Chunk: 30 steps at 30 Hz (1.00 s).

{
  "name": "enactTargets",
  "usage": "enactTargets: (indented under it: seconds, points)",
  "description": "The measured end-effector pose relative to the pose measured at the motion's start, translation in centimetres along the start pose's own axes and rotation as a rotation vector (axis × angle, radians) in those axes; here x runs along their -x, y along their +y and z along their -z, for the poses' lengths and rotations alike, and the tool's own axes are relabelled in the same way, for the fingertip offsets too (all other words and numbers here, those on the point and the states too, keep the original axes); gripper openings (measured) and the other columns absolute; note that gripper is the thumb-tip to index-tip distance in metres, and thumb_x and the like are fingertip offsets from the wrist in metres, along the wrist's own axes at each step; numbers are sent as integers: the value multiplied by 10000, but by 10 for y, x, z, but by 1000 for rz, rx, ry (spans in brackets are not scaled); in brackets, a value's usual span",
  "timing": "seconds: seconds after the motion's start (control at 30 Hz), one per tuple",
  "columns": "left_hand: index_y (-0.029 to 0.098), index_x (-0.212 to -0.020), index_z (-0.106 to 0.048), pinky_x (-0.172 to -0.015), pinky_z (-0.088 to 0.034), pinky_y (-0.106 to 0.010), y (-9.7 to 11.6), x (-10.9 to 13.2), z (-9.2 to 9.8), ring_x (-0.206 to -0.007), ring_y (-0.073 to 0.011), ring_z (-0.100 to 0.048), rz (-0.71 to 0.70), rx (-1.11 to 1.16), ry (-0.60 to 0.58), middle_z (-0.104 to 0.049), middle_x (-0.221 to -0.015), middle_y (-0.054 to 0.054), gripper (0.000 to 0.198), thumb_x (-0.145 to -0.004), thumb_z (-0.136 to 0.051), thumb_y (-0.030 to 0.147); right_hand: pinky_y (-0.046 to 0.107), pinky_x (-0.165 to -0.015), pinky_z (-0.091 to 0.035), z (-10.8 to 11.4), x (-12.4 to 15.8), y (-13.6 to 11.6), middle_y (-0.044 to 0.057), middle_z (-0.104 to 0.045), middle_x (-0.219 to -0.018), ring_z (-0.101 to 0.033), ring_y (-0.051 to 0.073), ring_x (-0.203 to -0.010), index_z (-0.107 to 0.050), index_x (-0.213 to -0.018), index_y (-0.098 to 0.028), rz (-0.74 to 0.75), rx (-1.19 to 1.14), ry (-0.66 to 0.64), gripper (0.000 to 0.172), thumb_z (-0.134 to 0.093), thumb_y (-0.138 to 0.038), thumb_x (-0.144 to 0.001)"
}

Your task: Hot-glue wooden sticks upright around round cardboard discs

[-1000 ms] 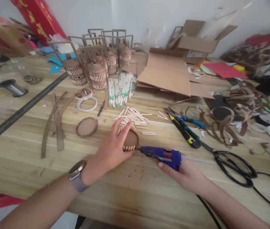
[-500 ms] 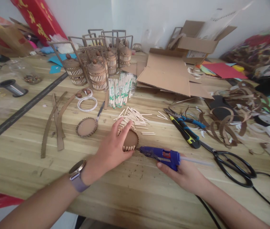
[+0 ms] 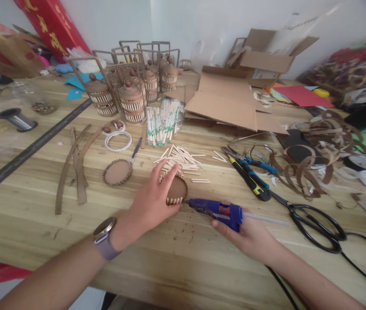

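Observation:
My left hand (image 3: 152,196) curves around a small round cardboard tray (image 3: 178,188), gripping its left side. Short pale sticks stand along part of its rim. A blue glue gun (image 3: 215,210) is in my right hand (image 3: 250,237), its nozzle tip touching or almost touching the tray's lower right edge. A clear glue stick juts from the gun's back. Just beyond the tray lies a loose heap of short wooden sticks (image 3: 184,157). A second round tray (image 3: 117,172) with a notched rim lies to the left, a pen (image 3: 136,150) beside it.
Several lidded stick-and-cardboard baskets (image 3: 132,103) stand at the back. Cardboard sheets (image 3: 223,99) lie right of them. Pliers (image 3: 250,161), a utility knife (image 3: 249,177), black scissors (image 3: 315,226) and curled brown strips (image 3: 312,150) are on the right. Notched strips (image 3: 81,172) lie left.
The glue gun and my right hand have shifted very slightly left. My left hand and the tray look unchanged.

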<state>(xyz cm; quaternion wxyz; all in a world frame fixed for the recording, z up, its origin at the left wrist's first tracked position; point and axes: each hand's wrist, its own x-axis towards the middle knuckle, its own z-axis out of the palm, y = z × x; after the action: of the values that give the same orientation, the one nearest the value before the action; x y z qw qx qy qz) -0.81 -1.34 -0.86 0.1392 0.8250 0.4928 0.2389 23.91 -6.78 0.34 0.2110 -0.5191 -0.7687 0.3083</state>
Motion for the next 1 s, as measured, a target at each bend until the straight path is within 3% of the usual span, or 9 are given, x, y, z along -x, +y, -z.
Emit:
enactTargets:
  seconds: [0.3, 0.47, 0.57, 0.7, 0.77, 0.83, 1.0]
  points:
    - [300, -1494, -235, -1028, -483, -531, 0, 0, 0, -1368, -391, -405, 10, -9, -10, -288, -1517, -152, 992, -674, -790, 225, 388, -796, -568, -3, 1, 0, 118, -748, -984, -697, 267, -893, -715, -999, -189, -31, -28, 29, 348, -520, -460, -900]
    - [299, -1488, -246, -1054, -460, -537, 0, 0, 0, -1377, -385, -394, -1, 2, -5, -291, -1513, -152, 987, -675, -804, 253, 306, -568, -533, 9, -1, -5, 69, -695, -724, -639, 204, -644, -700, -866, -187, -257, -242, 37, 526, -505, -676, -853]
    - [295, -1487, -248, -1060, -457, -532, 0, 0, 0, -1368, -378, -409, -5, 2, -8, -288, -1515, -156, 990, -676, -814, 259, 251, -478, -469, 21, -2, -7, 56, -662, -643, -564, 138, -522, -676, -704, -164, -388, -515, -193, 603, -547, -748, -783]
    - [311, -1496, -219, -1037, -476, -537, -1, 0, 0, -1365, -386, -409, -11, -15, -7, -282, -1520, -156, 1025, -670, -823, 253, 224, -458, -468, 26, -2, -10, 74, -712, -730, -605, 121, -509, -687, -755, -151, -531, -728, -551, 593, -579, -734, -771]
    - [321, -1499, -208, -1036, -474, -540, -2, 0, 0, -1366, -384, -406, -17, -14, -1, -277, -1523, -152, 1028, -674, -818, 250, 230, -470, -475, 26, -4, -12, 49, -683, -644, -601, 123, -484, -686, -727, -161, -511, -612, -616, 632, -510, -764, -795]
    - [326, -1500, -206, -1035, -476, -534, -2, 0, 0, -1363, -381, -410, -26, -5, 4, -275, -1523, -148, 1024, -678, -813, 255, 236, -457, -442, 28, -6, -15, 31, -639, -556, -573, 131, -459, -679, -658, -182, -427, -340, -586, 646, -434, -749, -847]
    - [321, -1496, -231, -1012, -494, -535, -2, -1, 0, -1344, -391, -431, -13, 1, -15, -276, -1522, -149, 998, -682, -807, 267, 275, -464, -338, 42, -22, -16, 40, -639, -563, -582, 189, -514, -630, -572, -225, -252, 478, -268, 445, -534, -508, -902]
